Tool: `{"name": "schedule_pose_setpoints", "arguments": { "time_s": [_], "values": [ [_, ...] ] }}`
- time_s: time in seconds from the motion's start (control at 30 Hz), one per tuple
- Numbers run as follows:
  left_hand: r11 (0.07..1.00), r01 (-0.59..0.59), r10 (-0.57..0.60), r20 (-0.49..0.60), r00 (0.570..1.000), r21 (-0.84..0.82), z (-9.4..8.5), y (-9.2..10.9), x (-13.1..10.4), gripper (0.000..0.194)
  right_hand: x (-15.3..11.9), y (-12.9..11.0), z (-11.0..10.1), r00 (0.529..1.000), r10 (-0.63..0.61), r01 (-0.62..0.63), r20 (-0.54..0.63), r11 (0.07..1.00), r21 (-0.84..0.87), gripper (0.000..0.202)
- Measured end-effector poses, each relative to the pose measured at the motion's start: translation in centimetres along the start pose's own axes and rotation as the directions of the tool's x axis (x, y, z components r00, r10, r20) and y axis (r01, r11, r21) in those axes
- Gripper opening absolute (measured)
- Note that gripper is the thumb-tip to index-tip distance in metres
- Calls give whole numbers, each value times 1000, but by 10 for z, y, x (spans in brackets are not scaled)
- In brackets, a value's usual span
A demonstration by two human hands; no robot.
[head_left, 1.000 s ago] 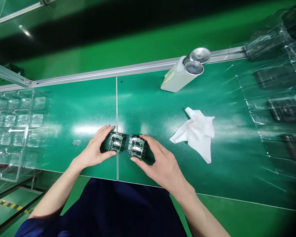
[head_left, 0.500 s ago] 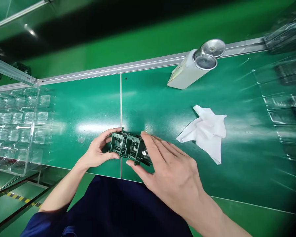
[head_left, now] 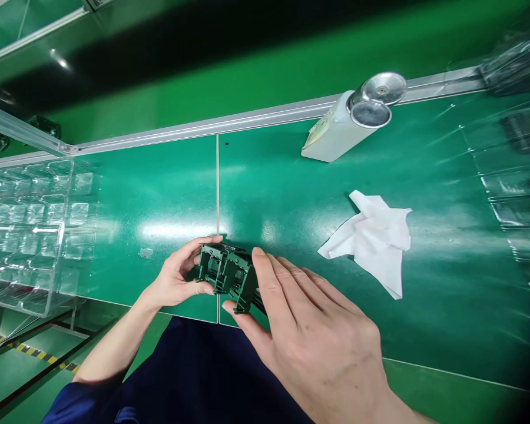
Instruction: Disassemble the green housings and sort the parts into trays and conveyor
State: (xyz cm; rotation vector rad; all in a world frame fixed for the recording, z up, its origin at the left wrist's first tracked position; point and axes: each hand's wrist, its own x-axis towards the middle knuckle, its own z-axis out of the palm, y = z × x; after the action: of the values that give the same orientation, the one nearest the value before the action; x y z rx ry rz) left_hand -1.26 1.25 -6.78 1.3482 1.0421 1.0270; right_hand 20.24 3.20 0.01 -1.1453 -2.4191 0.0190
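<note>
Between my two hands is a dark green plastic frame part [head_left: 227, 274] with box-like openings and small fittings inside. My left hand [head_left: 176, 274] grips its left end, thumb along the near side and fingers behind. My right hand [head_left: 309, 318] is closed around the right end, thumb at the lower corner and fingertips on the top edge. The back of that hand hides much of the right end. The part is held tilted near the front edge of the green worktable [head_left: 168, 194], over the seam between two mats.
A crumpled white cloth [head_left: 375, 238] lies to the right. Behind it stands a pale container with a metal dish top [head_left: 340, 132]. Clear plastic trays [head_left: 35, 229] sit at the left, and another clear tray [head_left: 512, 212] at the right. A metal rail [head_left: 194, 126] runs along the back.
The green part has tipped and its right end has come lower and nearer to me. My right hand has moved down with it; my left hand keeps its grip.
</note>
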Motion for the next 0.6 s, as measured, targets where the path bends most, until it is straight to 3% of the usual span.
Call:
{"name": "schedule_pose_setpoints", "arguments": {
  "time_s": [0.17, 0.3, 0.37, 0.47, 0.53, 0.6],
  "values": [
    [978, -29, 26, 18, 1000, 206, -4, 9, -1, 64, -9, 5, 9, 999, 51, -49, -13, 988, 145, 46],
    [812, -166, 172, 43, 984, 559, -9, 31, 0, 72, -16, 14, 25, 986, 164, -153, 5, 906, 395, 51],
    [677, -258, 262, 101, 960, 689, -8, 46, 2, 77, -18, 19, 37, 973, 218, -223, 78, 793, 567, 52],
    [514, -343, 332, 186, 925, 786, -2, 65, 5, 85, -21, 25, 54, 959, 218, -272, 179, 542, 795, 56],
    [464, -360, 327, 221, 919, 809, 2, 75, 7, 87, -22, 25, 64, 961, 210, -250, 180, 383, 889, 59],
    [452, -363, 298, 246, 922, 815, 5, 80, 8, 87, -24, 24, 68, 960, 225, -231, 166, 301, 925, 60]
  ]
}}
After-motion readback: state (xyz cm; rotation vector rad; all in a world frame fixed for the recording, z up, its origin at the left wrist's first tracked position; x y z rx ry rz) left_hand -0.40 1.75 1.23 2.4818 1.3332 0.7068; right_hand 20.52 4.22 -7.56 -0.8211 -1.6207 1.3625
